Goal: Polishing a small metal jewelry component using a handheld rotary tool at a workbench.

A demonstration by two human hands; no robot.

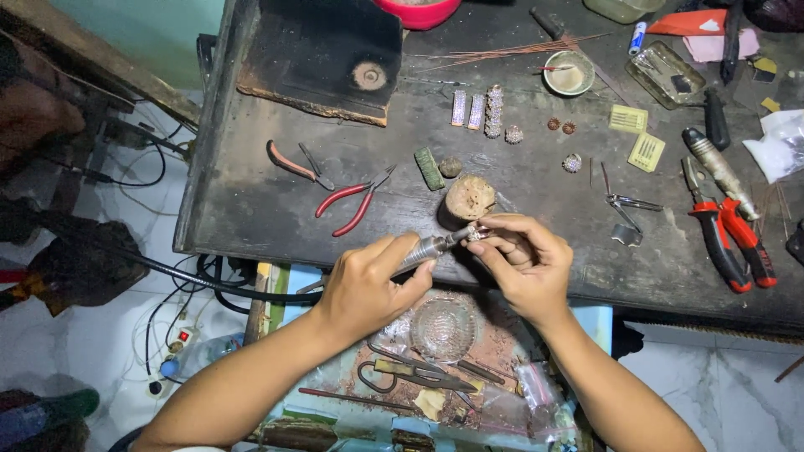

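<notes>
My left hand (pixel 366 285) grips a silver rotary tool handpiece (pixel 429 248) whose black flexible shaft (pixel 167 272) runs off to the left. Its tip meets a small metal piece (pixel 479 233) pinched between the thumb and fingers of my right hand (pixel 526 261). Both hands hover at the front edge of the dark workbench (pixel 251 209), just below a round wooden peg (pixel 469 198).
Red-handled pliers (pixel 352 201), (pixel 733 238), tweezers (pixel 624 205), small jewelled pieces (pixel 492 110), a bowl (pixel 569 74) and a dark slab (pixel 322 54) lie on the bench. Below my hands a tray holds a glass dish (pixel 442 328) and scissors (pixel 410 372).
</notes>
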